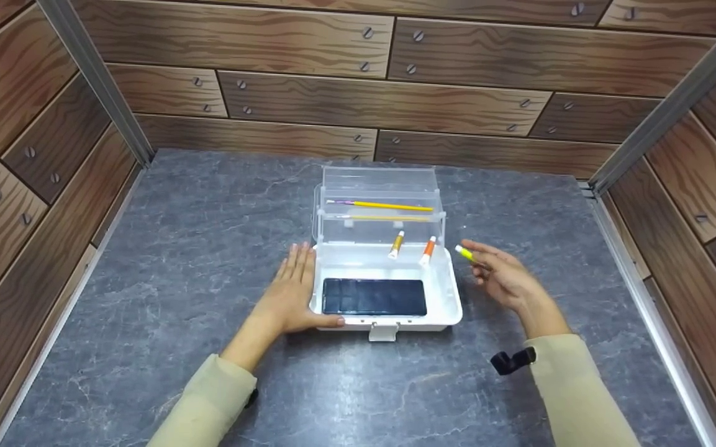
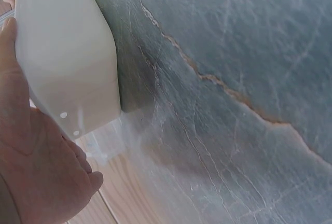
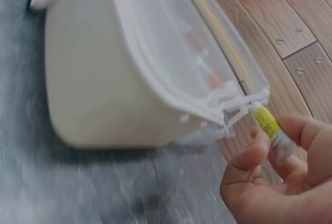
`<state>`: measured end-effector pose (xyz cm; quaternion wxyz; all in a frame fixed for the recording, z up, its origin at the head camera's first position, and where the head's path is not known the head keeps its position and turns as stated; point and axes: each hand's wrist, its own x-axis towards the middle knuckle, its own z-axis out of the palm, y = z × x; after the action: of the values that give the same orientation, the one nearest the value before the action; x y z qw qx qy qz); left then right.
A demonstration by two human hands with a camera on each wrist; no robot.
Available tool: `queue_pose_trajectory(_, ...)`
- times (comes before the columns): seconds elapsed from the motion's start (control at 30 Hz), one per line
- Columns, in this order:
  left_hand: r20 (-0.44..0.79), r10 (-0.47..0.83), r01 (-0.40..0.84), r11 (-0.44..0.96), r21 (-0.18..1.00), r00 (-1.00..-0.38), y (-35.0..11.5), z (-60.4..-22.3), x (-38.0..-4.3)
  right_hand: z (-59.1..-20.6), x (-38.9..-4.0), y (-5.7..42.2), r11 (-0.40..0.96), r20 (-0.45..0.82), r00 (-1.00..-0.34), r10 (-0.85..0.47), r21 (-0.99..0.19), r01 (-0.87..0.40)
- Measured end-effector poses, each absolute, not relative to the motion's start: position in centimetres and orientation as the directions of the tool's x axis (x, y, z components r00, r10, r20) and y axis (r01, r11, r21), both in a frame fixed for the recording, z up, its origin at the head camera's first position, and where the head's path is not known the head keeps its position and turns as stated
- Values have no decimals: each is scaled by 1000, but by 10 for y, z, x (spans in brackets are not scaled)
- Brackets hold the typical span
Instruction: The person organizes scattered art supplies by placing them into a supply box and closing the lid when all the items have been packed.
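My right hand (image 1: 507, 279) pinches a small yellow paint tube (image 3: 268, 125) between thumb and fingers, just right of a white plastic box (image 1: 451, 298). On the box's left side rests my left hand (image 1: 289, 298), fingers straight along the wall and thumb on the front rim. The clear lid (image 1: 379, 178) stands open at the back. Inside the box lies a flat, glossy black rectangle (image 1: 373, 297). An orange paint tube (image 1: 428, 249) and an ochre paint tube (image 1: 397, 244) lie toward its back. A yellow paintbrush (image 1: 389, 206) lies in the clear upper part.
A second thin yellow stick (image 1: 382, 218) lies below the paintbrush. The box's front latch (image 1: 383, 333) hangs down. Grey marbled tabletop (image 1: 208, 248) surrounds the box, with wood-patterned walls (image 1: 308, 93) behind and at both sides.
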<state>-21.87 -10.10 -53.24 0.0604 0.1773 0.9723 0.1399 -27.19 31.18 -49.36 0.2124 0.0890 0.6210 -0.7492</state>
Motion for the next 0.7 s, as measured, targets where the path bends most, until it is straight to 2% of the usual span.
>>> queue_pose_trajectory(0.17,-66,359,324,897,300,-931,-101,-533,-218,-492,-270,310,-416,-384,-843,-378,-743,525)
queue_pose_trajectory(0.27,-69,360,324,896,302,-930,-101,-532,-218,-493,-269,310,-500,-321,-819,-476,-667,552)
queue_pose_trajectory(0.33,-66,362,327,895,303,-930,-101,-532,-218,-493,-269,310,-528,-273,-823,-498,-657,538)
queue_pose_trajectory(0.47,-68,366,333,897,292,-928,-101,-532,-218,-491,-269,308,-518,-225,-860,-458,-718,464)
queue_pose_trajectory(0.7,-60,371,341,898,278,-927,-102,-533,-218,-483,-272,301,-341,-325,-901,-286,-845,413)
